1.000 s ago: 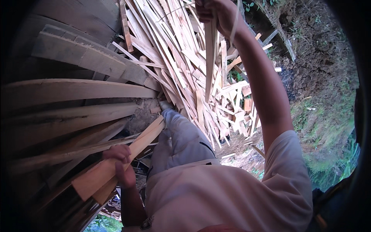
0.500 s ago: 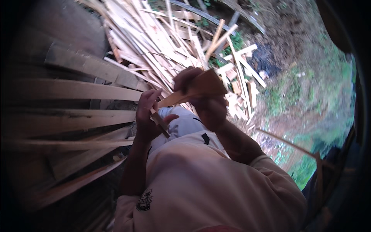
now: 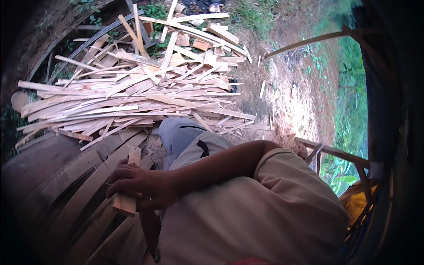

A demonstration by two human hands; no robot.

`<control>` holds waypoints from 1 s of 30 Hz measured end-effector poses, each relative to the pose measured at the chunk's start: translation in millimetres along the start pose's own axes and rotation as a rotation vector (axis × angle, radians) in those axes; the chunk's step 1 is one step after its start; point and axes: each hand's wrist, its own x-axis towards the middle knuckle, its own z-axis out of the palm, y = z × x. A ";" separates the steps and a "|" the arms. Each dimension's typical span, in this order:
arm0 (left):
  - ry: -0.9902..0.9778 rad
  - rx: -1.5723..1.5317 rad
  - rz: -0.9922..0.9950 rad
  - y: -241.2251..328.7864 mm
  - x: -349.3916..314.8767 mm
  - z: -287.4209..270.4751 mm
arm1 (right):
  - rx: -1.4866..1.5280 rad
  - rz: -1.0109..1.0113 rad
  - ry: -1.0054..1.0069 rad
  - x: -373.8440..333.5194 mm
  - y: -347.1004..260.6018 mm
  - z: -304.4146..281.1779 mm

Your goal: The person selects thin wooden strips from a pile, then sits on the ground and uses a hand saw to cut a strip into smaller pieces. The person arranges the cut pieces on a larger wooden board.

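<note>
My right hand (image 3: 143,183) reaches across my body to the left, its fingers curled over a short wooden block (image 3: 125,204). The block's upper end shows above the knuckles and its lower end below the palm. My left forearm (image 3: 150,229) rises from below towards the same spot. My left hand is hidden behind the right hand and wrist, so its fingers and whatever it holds cannot be made out. Under and beside the hands lie long wooden boards (image 3: 75,194), dim in shadow.
A big heap of loose wooden strips and offcuts (image 3: 132,97) spreads ahead of my legs. Bare earth and grass (image 3: 291,75) lie to its right. A wooden pole frame (image 3: 331,152) stands at my right, and a round log end (image 3: 19,101) sits at the far left.
My view has turned, and the heap now lies more to the left. My right hand has swung left across my body, over the left one. The wide wooden piece it held is no longer visible.
</note>
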 end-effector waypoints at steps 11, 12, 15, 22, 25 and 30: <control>-0.125 -0.036 -0.158 -2.4 20.8 -11.0 | -0.830 1.511 0.908 -461.4 30.7 -125.4; -0.167 -0.045 -0.194 -7.9 23.5 -11.3 | -0.815 1.667 0.946 -537.7 30.7 -99.7; -0.188 -0.066 -0.227 -12.5 33.5 -13.0 | -0.882 2.003 0.102 -668.5 19.1 -0.9; -0.218 0.105 -0.467 9.1 64.1 -9.3 | -0.299 1.842 0.098 -661.7 18.9 171.6; -0.328 0.155 -0.443 2.9 79.1 16.6 | -0.155 1.917 0.404 -620.0 -3.2 181.5; -0.370 0.192 -0.238 -9.0 73.4 11.8 | 0.000 1.953 0.725 -650.2 7.2 90.6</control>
